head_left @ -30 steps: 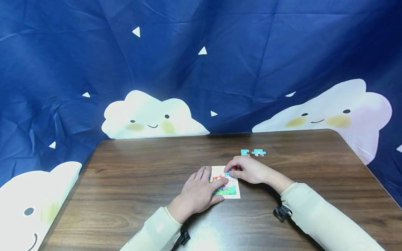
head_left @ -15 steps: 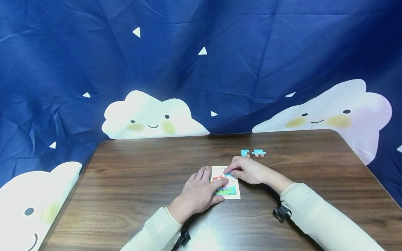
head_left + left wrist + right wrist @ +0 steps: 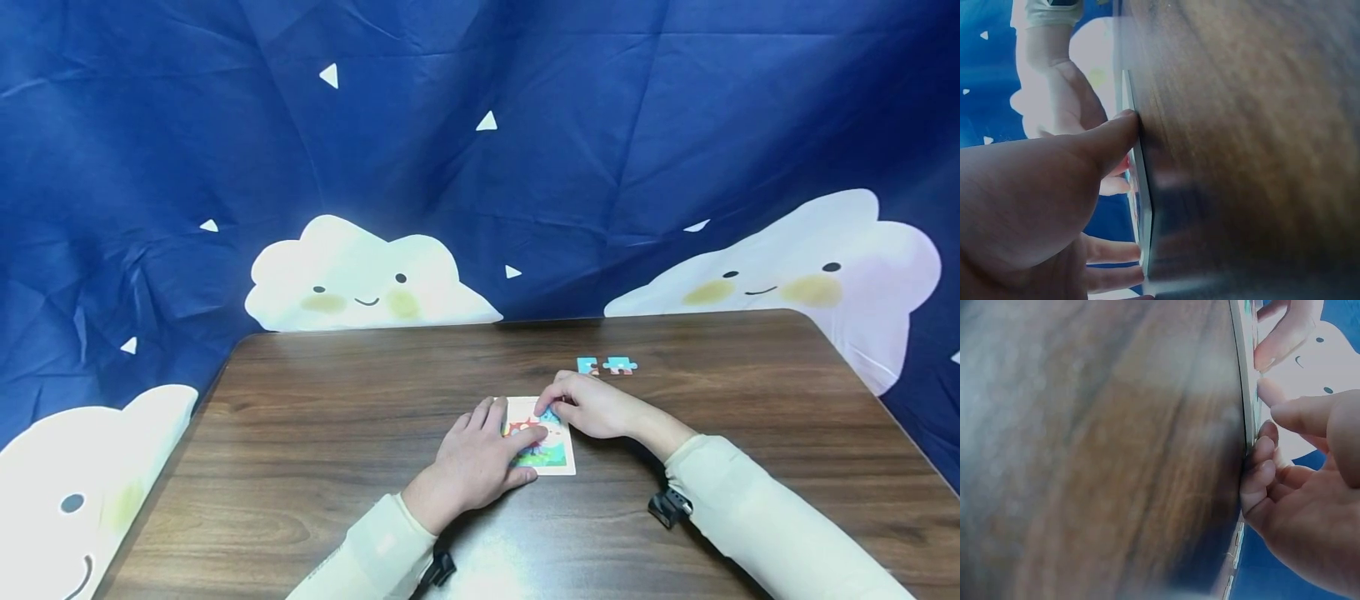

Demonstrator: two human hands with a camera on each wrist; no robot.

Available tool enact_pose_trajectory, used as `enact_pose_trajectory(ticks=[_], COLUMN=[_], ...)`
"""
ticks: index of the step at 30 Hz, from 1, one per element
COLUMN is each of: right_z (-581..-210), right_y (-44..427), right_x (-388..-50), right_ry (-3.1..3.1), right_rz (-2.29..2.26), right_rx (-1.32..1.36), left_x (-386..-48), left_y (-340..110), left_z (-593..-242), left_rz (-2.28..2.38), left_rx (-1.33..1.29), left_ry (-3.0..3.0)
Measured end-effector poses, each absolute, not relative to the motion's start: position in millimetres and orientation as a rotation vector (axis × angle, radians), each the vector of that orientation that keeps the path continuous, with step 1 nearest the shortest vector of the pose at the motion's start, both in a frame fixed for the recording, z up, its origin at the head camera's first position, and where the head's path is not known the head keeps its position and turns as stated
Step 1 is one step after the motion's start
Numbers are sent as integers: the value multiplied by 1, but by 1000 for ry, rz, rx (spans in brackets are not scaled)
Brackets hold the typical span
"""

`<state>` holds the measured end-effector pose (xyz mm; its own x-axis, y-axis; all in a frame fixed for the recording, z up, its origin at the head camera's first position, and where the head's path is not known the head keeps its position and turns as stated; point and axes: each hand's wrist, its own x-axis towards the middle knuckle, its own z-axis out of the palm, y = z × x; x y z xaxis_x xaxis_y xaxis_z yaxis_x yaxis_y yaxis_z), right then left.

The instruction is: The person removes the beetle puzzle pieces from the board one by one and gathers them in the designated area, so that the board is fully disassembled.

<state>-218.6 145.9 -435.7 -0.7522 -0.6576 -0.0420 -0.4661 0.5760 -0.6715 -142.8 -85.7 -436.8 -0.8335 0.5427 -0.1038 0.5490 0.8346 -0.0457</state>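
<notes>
On the puzzle (image 3: pixel 556 456), more blue (image 3: pixel 551 415) by right hand (image 3: pixel 592 406) (left hand (image 3: pixel 477 461) unmoved)

No text can be read; faint marks (image 3: pixel 326 564) on the left sleeve (image 3: pixel 378 537) are illegible.

left hand (image 3: pixel 476 460) covers the left chunk of the puzzle board (image 3: pixel 557 470) mid-frame in the head view. right hand (image 3: pixel 596 406) hides its upper right corner plus most of the blue piece (image 3: pixel 550 413), so no clue if that's seated. both sleeves (image 3: pixel 772 508) run off the bottom edge. tabletop (image 3: pixel 1260 137) is a blur across the left wrist view's right half.
</notes>
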Motion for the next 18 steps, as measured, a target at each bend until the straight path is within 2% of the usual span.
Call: enact_pose_trajectory(ticks=[18], right_z=[-435], right_y=[147], right_x=[-217], right_ry=[2556], right_rz=[-918], right_rx=[-923], left_x=[-142], left_y=[-85], left_z=[-437], left_rz=[-144], left_rx=[870], left_ry=[2918])
